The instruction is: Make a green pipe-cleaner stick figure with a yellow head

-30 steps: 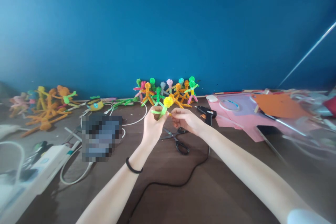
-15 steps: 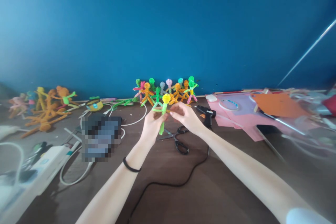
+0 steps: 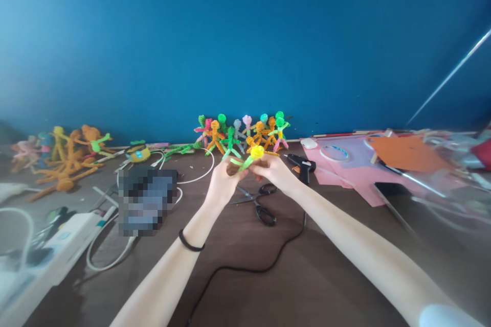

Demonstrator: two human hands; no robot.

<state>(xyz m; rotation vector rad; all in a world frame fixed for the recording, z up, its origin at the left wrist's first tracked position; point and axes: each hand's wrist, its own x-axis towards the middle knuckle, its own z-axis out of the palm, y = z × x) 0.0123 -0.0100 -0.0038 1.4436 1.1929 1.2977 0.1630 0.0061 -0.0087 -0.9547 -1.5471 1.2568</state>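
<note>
A small pipe-cleaner figure [image 3: 251,157] with a yellow head and light-green body is held up over the brown table [image 3: 307,276]. My left hand [image 3: 222,181] grips its body from below, fingers closed. From the right, my right hand [image 3: 273,169] pinches the figure near its head. The figure leans to the right. A black band circles my left wrist.
A row of coloured pipe-cleaner figures [image 3: 245,133] stands against the blue wall. More orange ones [image 3: 67,161] lie at the left. Black scissors [image 3: 259,204] and a black glue gun [image 3: 303,166] with its cord lie under my hands. Pink and orange sheets [image 3: 383,163] cover the right.
The figure has tilted from upright to leaning right, its yellow head now lower and closer to my right hand. Both hands stayed together at the same spot.
</note>
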